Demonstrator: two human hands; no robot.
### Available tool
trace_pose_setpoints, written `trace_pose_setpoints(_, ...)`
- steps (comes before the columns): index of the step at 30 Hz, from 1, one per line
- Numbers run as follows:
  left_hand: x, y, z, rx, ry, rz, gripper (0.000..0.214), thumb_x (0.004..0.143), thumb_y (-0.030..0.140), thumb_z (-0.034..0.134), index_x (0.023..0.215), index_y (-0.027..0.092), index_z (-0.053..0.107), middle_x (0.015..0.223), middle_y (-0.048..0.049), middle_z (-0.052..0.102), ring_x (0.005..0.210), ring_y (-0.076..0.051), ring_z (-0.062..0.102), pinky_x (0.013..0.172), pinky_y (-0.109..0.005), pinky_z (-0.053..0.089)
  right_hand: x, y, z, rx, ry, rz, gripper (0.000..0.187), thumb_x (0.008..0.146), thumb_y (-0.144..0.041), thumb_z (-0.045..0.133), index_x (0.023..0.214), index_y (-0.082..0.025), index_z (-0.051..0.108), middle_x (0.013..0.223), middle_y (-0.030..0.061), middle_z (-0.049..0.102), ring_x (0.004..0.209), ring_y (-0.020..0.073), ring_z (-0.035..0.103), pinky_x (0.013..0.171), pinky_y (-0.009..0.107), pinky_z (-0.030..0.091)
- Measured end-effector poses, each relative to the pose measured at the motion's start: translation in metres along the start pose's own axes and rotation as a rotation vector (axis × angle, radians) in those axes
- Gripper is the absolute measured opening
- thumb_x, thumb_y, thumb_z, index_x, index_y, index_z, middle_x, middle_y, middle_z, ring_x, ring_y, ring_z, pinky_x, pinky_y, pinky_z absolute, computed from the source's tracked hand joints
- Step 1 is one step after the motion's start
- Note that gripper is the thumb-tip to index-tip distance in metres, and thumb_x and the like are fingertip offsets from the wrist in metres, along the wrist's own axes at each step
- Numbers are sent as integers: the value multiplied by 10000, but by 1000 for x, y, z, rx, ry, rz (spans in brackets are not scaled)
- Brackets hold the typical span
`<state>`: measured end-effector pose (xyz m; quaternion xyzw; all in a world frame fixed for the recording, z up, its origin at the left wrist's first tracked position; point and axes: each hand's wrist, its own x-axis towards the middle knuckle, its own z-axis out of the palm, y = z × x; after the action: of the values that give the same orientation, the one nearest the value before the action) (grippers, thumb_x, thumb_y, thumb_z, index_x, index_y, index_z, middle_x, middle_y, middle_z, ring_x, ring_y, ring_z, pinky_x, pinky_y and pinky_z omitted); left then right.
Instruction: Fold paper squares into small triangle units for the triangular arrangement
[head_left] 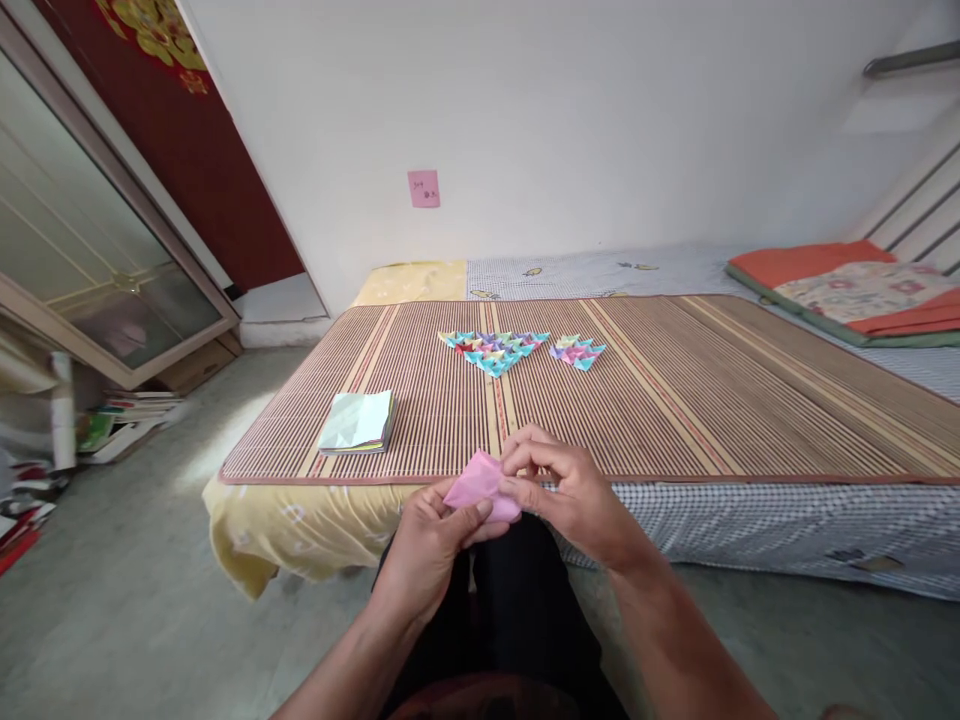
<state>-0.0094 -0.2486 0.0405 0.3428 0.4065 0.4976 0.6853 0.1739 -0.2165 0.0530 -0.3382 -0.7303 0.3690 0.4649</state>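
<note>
Just off the bed [285,525] at its near edge, left hand [431,545] and right hand [574,500] each had a grip clamped on the pink paper [480,487]; a slack pinch could spring its fold open

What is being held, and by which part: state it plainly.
A folded pink paper, in both hands: the left hand pinches its lower edge, the right hand its right end.

Home bedroom, prob.: low bed [315,530] w/ striped brown bamboo mat [712,400] over grey checked sheet [750,530], folded orange-and-floral quilt [847,285] at far corner, stacked books [127,420] on grey floor [112,600] by glass-panel door [90,250].
</note>
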Motion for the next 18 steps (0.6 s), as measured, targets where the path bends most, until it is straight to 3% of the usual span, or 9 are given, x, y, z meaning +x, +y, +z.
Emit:
trace_pose_setpoints(4, 2, 0, 1, -46, -6, -11, 350, 644, 330, 972, 890, 119, 840, 878, -110, 834, 804, -200, 782, 783, -286, 649, 0, 8, -1, 111, -72, 45, 114, 950, -284, 727, 855, -220, 735, 942, 18, 682, 871, 172, 648, 792, 324, 539)
trace_pose_setpoints(10, 0, -1, 4, -71, 53, 5, 326, 617, 258, 987, 875, 131, 834, 844, -67, 829, 782, -160, 776, 785, -243, 646, -3, 12, 10, 187, 32, 65, 73, 931, -228, 739, 862, -214, 759, 1034, 41, 692, 970, 190, 680, 838, 332, 561)
trace_pose_setpoints(18, 0, 0, 8, -81, 71, 8, 354, 597, 270, 996, 872, 117, 833, 847, -77, 822, 783, -174, 767, 755, -262, 654, -8, 14, 13, 284, 11, 79, 139, 947, -183, 705, 977, -267, 812, 1211, 47, 693, 1157, 205, 675, 1038, 386, 522)
